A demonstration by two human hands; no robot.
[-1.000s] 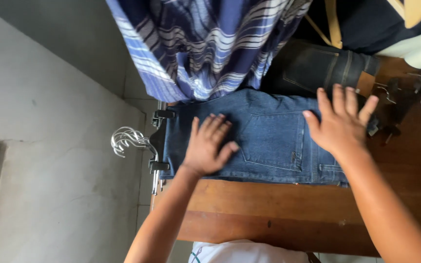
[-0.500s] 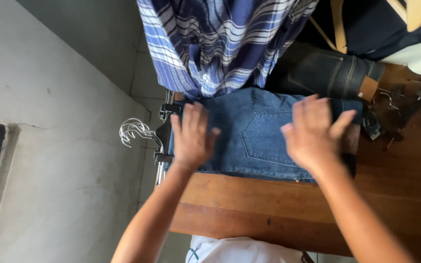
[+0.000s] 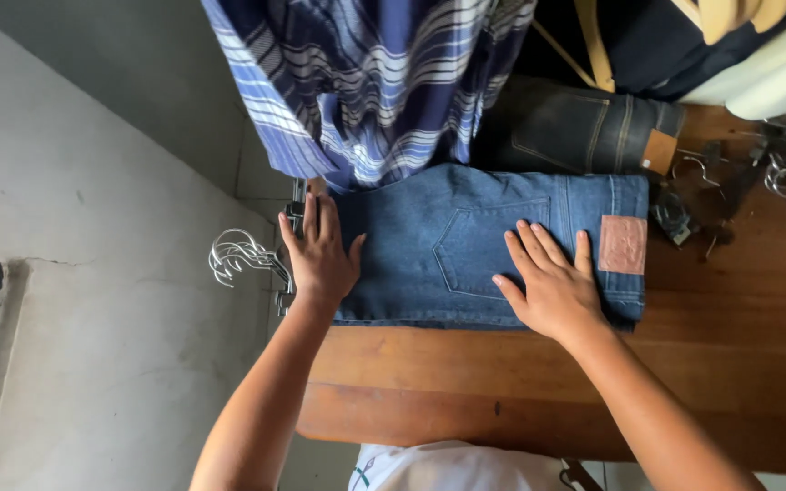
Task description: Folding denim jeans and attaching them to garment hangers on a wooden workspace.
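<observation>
Wooden table (image 3: 502,373), folded blue jeans (image 3: 466,245) (brown rectangular patch (image 3: 622,245), right end), left hand (image 3: 320,255), right hand (image 3: 548,282) spread flat.

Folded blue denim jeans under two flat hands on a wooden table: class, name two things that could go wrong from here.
1. The folded blue denim jeans lie at the left edge of the brown wooden table, with the left hand pressing at that edge; a push that way might slide them off.
2. The hanging blue striped shirt drapes over their far edge and could catch or drag if they shift.
</observation>
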